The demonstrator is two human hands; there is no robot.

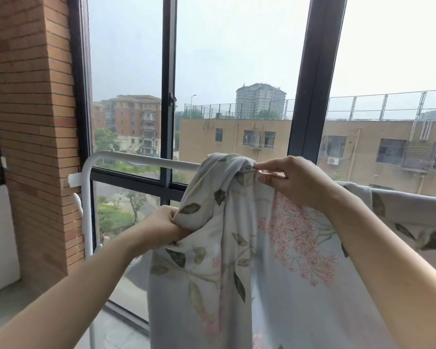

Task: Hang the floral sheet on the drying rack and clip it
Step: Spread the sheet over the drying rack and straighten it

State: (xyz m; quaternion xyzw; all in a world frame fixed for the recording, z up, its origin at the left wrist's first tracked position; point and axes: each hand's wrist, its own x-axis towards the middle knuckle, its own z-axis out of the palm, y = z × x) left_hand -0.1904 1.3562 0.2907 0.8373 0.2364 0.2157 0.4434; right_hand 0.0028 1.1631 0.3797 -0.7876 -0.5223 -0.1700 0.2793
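Observation:
The floral sheet [237, 260], pale grey-blue with green leaves and pink blossoms, is draped over the top bar of the white drying rack [126, 157] and hangs down in front of me. My right hand [287, 180] pinches a bunched fold of the sheet right at the bar. Lower and to the left, my left hand [161, 227] grips a gathered edge of the sheet below the bar. More of the sheet runs off to the right along the rail. No clip is visible.
The rack stands close against a tall dark-framed window [168, 96]. A brick pillar [33, 122] rises at the left, with a white ledge beside it. Grey tiled floor lies below.

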